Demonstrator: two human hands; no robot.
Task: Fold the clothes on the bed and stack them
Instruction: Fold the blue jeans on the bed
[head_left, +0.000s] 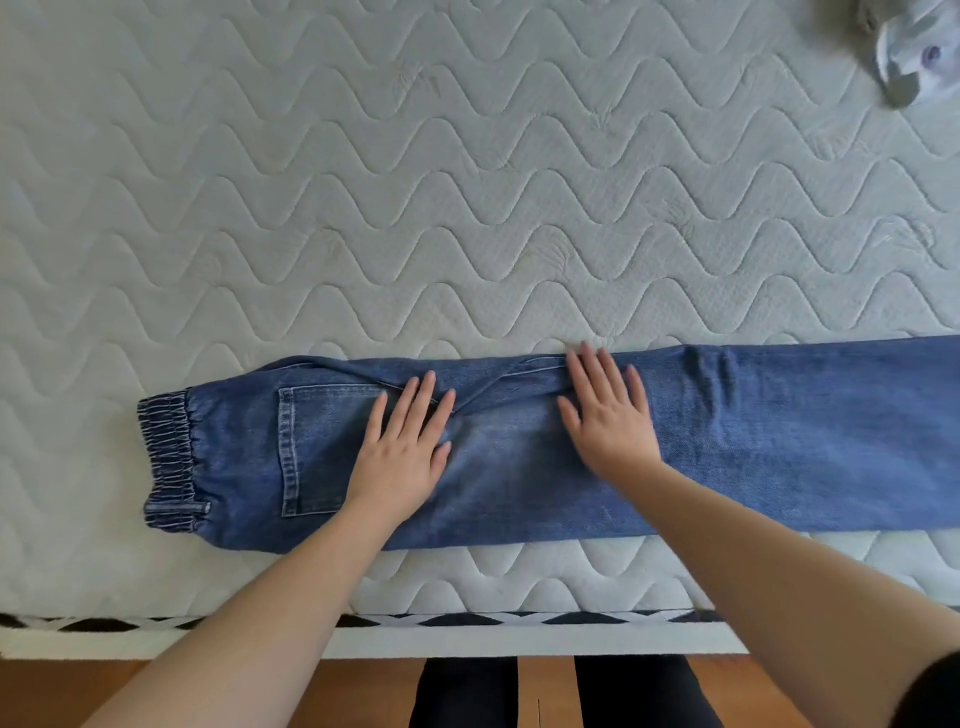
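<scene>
In the head view, a pair of blue jeans (519, 447) lies flat along the near edge of the bed (467, 182), folded lengthwise, with the elastic waistband toward the left and the legs running out past the right side of the picture. The left hand (402, 457) presses flat on the jeans beside the back pocket, fingers straight and spread. The right hand (610, 421) also lies flat on the denim, fingers straight, holding nothing. A crumpled pale garment (909, 47) lies at the far right corner.
</scene>
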